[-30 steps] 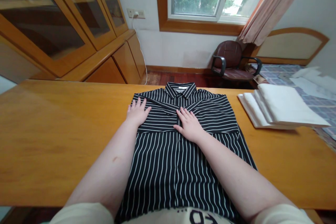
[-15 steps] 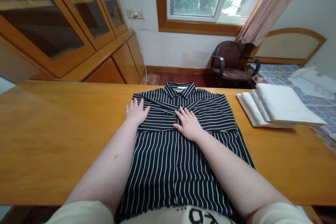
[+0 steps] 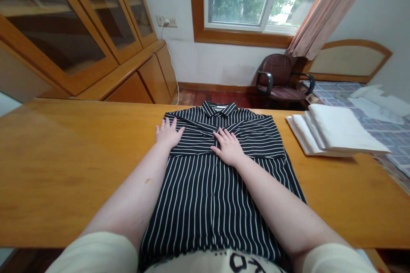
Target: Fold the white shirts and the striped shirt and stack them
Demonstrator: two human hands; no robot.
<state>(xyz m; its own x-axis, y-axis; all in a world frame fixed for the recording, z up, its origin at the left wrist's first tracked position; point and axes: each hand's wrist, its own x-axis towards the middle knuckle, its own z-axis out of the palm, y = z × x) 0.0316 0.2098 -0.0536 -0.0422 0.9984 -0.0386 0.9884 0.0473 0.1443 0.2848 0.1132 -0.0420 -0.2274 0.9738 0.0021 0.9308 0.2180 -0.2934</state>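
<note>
A black shirt with white stripes [image 3: 192, 196] lies front side up, its collar [image 3: 219, 108] at the table's far edge. Both sleeves are folded across the chest, their stripes running sideways. My left hand [image 3: 169, 133] rests flat with spread fingers on the folded sleeve near the shirt's left side. Palm down, my right hand [image 3: 229, 147] lies at the middle of the chest, over the button strip, fingers apart. Neither hand grips the cloth. The shirt's hem is hidden by my body at the bottom of the view.
The shirt lies on a wooden table [image 3: 80, 170]. To the right stands a stack of folded white cloths [image 3: 336, 130]. Beyond the table are an armchair [image 3: 278, 76] and a bed [image 3: 336, 94]. A glass-door cabinet [image 3: 96, 64] runs along the left.
Both hands stay spread on the shirt in nearly the same places. The view has shifted slightly; the shirt's fold looks unchanged.
</note>
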